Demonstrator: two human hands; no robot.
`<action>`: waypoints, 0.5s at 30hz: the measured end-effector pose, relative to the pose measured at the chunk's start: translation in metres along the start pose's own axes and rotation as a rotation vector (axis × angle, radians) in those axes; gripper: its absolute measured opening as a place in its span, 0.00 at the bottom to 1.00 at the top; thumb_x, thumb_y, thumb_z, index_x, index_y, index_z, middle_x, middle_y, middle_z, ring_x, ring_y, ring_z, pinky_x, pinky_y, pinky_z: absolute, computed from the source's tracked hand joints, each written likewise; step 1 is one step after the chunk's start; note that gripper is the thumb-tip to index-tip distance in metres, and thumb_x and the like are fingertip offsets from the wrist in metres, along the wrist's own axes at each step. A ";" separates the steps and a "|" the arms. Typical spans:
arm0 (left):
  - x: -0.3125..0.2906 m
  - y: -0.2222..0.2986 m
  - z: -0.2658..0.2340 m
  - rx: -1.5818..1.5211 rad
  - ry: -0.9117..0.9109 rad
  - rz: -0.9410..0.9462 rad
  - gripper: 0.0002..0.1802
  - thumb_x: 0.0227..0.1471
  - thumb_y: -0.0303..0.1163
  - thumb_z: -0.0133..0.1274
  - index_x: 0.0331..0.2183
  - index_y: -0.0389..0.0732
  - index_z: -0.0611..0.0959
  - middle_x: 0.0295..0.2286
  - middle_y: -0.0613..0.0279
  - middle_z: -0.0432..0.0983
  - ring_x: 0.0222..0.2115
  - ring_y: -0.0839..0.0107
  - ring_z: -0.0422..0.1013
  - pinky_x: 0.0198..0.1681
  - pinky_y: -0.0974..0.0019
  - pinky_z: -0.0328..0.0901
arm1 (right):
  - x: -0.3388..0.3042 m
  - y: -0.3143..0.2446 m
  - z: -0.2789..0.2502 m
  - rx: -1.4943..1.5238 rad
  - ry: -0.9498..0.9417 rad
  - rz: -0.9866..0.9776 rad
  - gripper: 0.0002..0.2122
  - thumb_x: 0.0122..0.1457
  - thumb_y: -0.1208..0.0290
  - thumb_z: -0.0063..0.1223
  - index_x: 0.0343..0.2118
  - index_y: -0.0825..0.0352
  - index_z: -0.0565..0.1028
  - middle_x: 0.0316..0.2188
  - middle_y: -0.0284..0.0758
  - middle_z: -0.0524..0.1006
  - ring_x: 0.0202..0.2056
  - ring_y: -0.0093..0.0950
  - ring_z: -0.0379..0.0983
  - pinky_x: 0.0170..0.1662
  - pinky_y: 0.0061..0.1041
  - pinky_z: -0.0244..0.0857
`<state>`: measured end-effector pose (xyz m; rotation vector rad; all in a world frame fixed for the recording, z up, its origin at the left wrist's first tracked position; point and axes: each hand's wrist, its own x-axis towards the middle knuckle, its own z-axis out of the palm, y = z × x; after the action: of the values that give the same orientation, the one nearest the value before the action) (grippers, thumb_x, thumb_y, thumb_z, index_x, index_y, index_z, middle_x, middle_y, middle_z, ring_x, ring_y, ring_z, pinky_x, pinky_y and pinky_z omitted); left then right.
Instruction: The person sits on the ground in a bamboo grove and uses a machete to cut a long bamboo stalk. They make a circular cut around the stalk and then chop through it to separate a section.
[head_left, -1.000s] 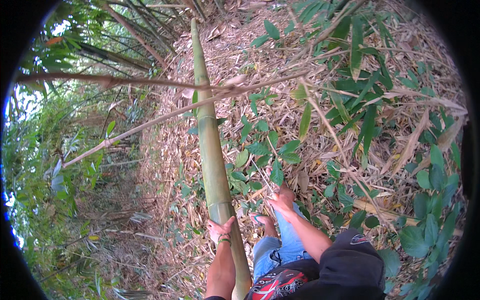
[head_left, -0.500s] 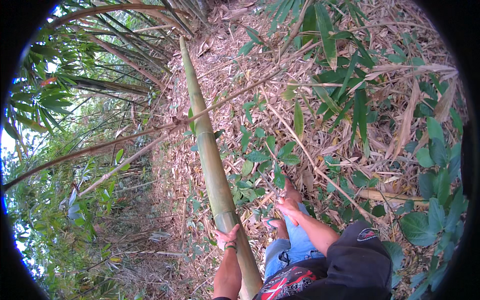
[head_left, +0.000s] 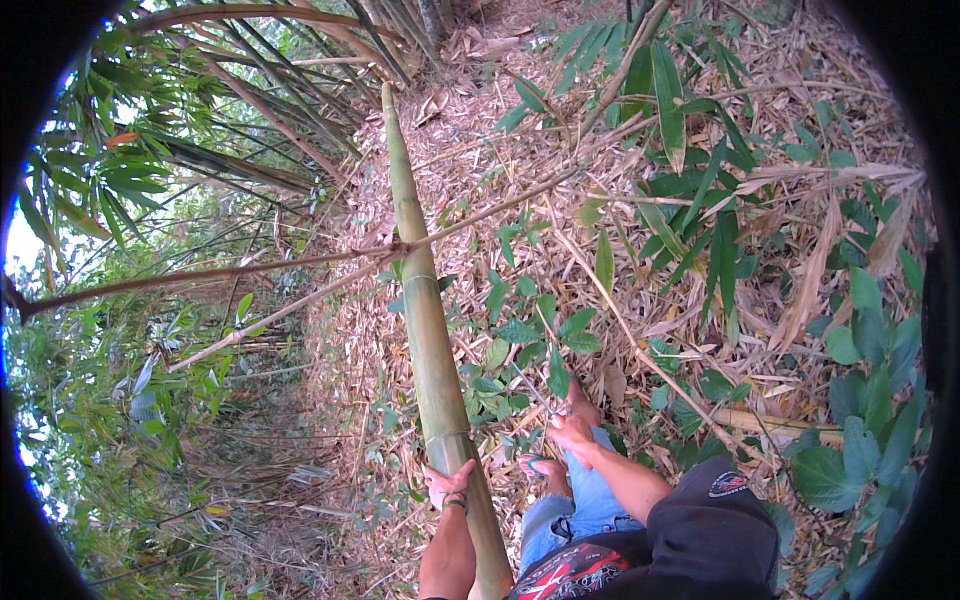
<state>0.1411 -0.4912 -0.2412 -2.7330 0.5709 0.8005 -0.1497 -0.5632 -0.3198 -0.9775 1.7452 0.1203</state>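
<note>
Green, long and round, the cut bamboo pole point(head_left: 428, 330) runs from the lower middle of the view up toward the top, its far end lying among the dry brown leaf litter point(head_left: 480, 160) on the sloping ground. To its left the slope drops away into dense green bamboo foliage point(head_left: 110, 380), and a thin bare brown branch point(head_left: 250, 265) crosses over the pole about halfway along.

At the near end, the left hand point(head_left: 445, 485) wraps its grip around the pole, fingers closed on the smooth stem just below a node. A slip looks likely here: the stem is slick and heavy, only one hand has it, and if it rolls or slides toward the drop on the left it could wrench free.

The crossing branch is a second hazard. Any pull on the pole could snag it there, and the branch could spring back toward the person.

Further right, the right hand point(head_left: 572, 435) is off the pole, lowered beside the blue-jeaned knee point(head_left: 575, 500) with fingers loosely curled; whether it holds anything I cannot tell. Loose litter and broad-leaved green weeds point(head_left: 520, 340) underfoot give poor footing, so a shifted stance could slide.
</note>
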 end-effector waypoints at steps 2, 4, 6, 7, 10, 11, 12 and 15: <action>0.002 -0.001 0.001 -0.004 -0.013 -0.008 0.78 0.17 0.72 0.69 0.64 0.38 0.56 0.57 0.37 0.64 0.55 0.45 0.67 0.57 0.50 0.65 | -0.003 -0.005 -0.002 -0.020 0.003 -0.022 0.27 0.45 0.52 0.59 0.40 0.74 0.80 0.41 0.54 0.79 0.44 0.47 0.78 0.47 0.39 0.72; 0.005 -0.008 0.005 -0.014 0.003 -0.005 0.79 0.17 0.72 0.68 0.64 0.37 0.56 0.58 0.37 0.63 0.55 0.45 0.66 0.57 0.50 0.65 | -0.002 -0.005 0.002 -0.053 0.010 -0.066 0.26 0.46 0.52 0.59 0.39 0.74 0.80 0.40 0.54 0.80 0.43 0.46 0.79 0.46 0.39 0.72; 0.006 -0.009 0.009 -0.021 0.042 0.022 0.79 0.17 0.73 0.68 0.64 0.37 0.56 0.58 0.37 0.61 0.56 0.45 0.65 0.58 0.50 0.64 | -0.002 -0.004 0.004 -0.045 -0.003 -0.063 0.26 0.46 0.52 0.59 0.39 0.74 0.80 0.40 0.53 0.80 0.43 0.46 0.79 0.46 0.39 0.72; 0.006 -0.008 0.008 -0.021 0.023 0.024 0.79 0.17 0.73 0.68 0.64 0.37 0.56 0.59 0.37 0.60 0.57 0.45 0.64 0.58 0.50 0.64 | -0.003 -0.003 0.004 -0.039 -0.006 -0.060 0.26 0.47 0.52 0.59 0.39 0.74 0.80 0.40 0.53 0.80 0.43 0.46 0.79 0.46 0.39 0.72; 0.004 -0.002 0.003 -0.031 -0.014 0.041 0.79 0.17 0.73 0.68 0.64 0.37 0.56 0.60 0.38 0.58 0.59 0.45 0.62 0.59 0.50 0.63 | -0.006 -0.004 0.001 -0.094 0.010 -0.074 0.26 0.48 0.51 0.60 0.40 0.73 0.81 0.38 0.52 0.81 0.42 0.44 0.79 0.44 0.39 0.72; 0.001 -0.001 0.001 -0.038 -0.013 0.051 0.79 0.17 0.73 0.68 0.64 0.37 0.56 0.60 0.38 0.58 0.59 0.45 0.62 0.59 0.50 0.63 | -0.009 -0.005 0.000 -0.108 0.016 -0.073 0.26 0.48 0.51 0.60 0.40 0.73 0.81 0.38 0.52 0.81 0.42 0.44 0.79 0.44 0.39 0.72; -0.001 -0.001 0.000 -0.051 -0.010 0.060 0.79 0.17 0.73 0.68 0.65 0.37 0.56 0.60 0.38 0.58 0.59 0.45 0.62 0.59 0.49 0.63 | -0.009 -0.003 0.002 -0.141 0.040 -0.076 0.25 0.48 0.50 0.61 0.38 0.70 0.82 0.36 0.50 0.81 0.40 0.43 0.80 0.41 0.39 0.72; 0.005 -0.033 0.004 -0.068 -0.035 -0.034 0.80 0.17 0.73 0.68 0.65 0.38 0.54 0.61 0.39 0.57 0.60 0.47 0.61 0.60 0.50 0.62 | 0.012 0.007 0.037 -0.227 0.024 -0.212 0.22 0.47 0.49 0.62 0.36 0.64 0.82 0.34 0.47 0.82 0.38 0.41 0.80 0.38 0.40 0.72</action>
<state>0.1576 -0.4621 -0.2435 -2.7760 0.4980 0.8735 -0.1275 -0.5458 -0.3474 -1.3279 1.6624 0.1737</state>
